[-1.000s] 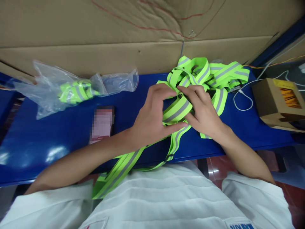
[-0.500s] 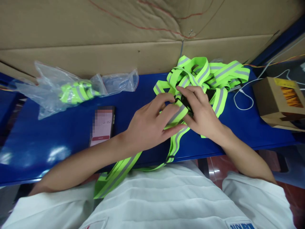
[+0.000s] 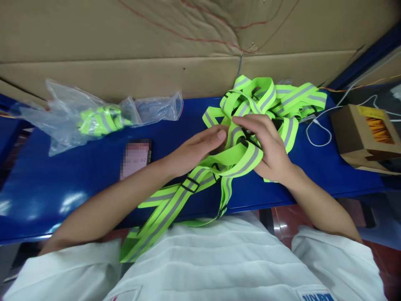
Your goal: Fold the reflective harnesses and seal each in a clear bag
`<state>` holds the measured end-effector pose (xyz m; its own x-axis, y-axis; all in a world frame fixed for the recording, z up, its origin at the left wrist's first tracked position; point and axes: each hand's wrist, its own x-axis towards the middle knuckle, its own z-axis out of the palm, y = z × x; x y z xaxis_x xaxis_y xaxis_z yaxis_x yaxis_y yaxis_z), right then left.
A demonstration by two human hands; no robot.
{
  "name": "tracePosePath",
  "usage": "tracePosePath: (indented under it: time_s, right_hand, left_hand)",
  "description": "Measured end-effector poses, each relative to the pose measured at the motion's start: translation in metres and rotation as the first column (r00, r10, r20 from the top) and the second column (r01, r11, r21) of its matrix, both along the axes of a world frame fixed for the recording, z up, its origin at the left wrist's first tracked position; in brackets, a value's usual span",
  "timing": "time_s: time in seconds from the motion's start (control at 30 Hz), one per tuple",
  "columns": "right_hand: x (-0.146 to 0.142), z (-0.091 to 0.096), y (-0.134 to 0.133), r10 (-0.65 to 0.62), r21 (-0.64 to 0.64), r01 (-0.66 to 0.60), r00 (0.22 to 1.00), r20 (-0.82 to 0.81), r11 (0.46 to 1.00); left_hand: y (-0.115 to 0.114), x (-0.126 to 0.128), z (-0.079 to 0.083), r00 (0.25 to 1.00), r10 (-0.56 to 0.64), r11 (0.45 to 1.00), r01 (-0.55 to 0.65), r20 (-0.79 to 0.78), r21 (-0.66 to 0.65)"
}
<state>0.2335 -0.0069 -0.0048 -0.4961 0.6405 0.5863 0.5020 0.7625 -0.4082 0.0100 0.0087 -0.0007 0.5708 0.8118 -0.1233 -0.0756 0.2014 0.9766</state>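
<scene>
Neon-yellow reflective straps (image 3: 244,161) with grey stripes and black slider buckles lie tangled in front of me. My left hand (image 3: 200,146) is beside the left side of the bundle, its thumb stretched out toward the straps and its other fingers partly hidden behind the thumb. Curved around the bundle's right side is my right hand (image 3: 269,144), its index finger across the top and its thumb hidden by a strap loop. A black slider buckle (image 3: 190,184) sits on a strap that runs down over the table edge toward my lap.
On the blue table (image 3: 94,167) lie a phone (image 3: 136,161) and clear plastic bags (image 3: 156,109), one holding a folded neon strap (image 3: 102,121). To the right stand a cardboard box (image 3: 354,133) with orange contents and a white cable (image 3: 319,144). Cardboard (image 3: 125,79) lines the back.
My left hand has drawn back to the left and its fingers have loosened from the strap. A strap loop has dropped forward between my hands, and the slider buckle on the lower strap now shows.
</scene>
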Motion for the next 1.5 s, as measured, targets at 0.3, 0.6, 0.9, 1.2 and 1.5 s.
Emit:
tracePosePath:
  time_s: [0.3,0.6,0.9,1.2,1.5]
  right_hand:
    - [0.003,0.005,-0.001,-0.024,-0.032,0.023,0.999,-0.025,0.999]
    - [0.006,0.012,0.000,0.098,-0.357,-0.162,0.977,-0.191,0.920]
    - [0.011,0.014,0.002,-0.097,-0.536,-0.082,0.950,-0.297,0.840]
    - [0.007,0.008,0.006,-0.047,-0.209,0.012,0.986,-0.161,0.978]
    - [0.000,0.008,-0.007,-0.171,-0.136,0.169,0.985,-0.002,0.976]
  left_hand:
    - [-0.004,-0.006,0.013,0.991,0.030,0.999,-0.027,-0.133,0.020]
    - [-0.014,-0.004,0.011,0.963,-0.131,0.974,0.170,-0.236,0.153]
    - [-0.021,-0.004,0.002,0.881,-0.233,0.947,0.301,-0.412,0.108]
    - [-0.029,-0.001,-0.009,0.891,0.188,0.830,0.081,-0.413,0.552]
    - [-0.029,0.003,-0.001,0.876,0.170,0.890,0.060,-0.451,0.452]
